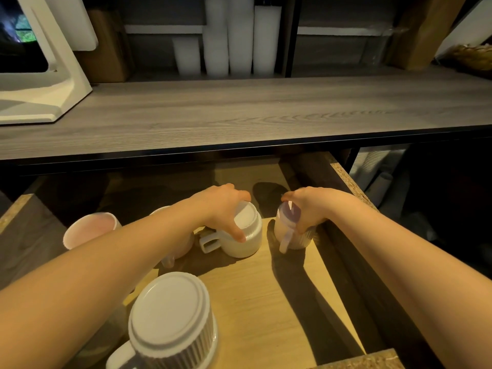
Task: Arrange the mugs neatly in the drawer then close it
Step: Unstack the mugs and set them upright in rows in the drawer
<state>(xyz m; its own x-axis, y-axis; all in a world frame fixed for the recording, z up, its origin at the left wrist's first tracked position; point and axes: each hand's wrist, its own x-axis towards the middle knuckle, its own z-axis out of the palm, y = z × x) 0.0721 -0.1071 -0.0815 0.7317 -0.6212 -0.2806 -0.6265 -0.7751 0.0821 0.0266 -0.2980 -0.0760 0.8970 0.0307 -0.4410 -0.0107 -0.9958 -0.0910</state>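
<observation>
Gripping a smooth white mug [246,235], upturned, in my left hand [223,206], I curl my right hand [311,209] round a ribbed lilac-handled mug [291,235] just beside it, both in the open, chipboard-edged drawer [266,302] with its pale wood floor.

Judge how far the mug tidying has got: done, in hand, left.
Looks done: the ribbed mug stands inverted at the front of the drawer. In hand: the left hand grips a white mug, the right hand a lilac mug. Left: the pink mug sits mouth up, and the drawer is open.
</observation>
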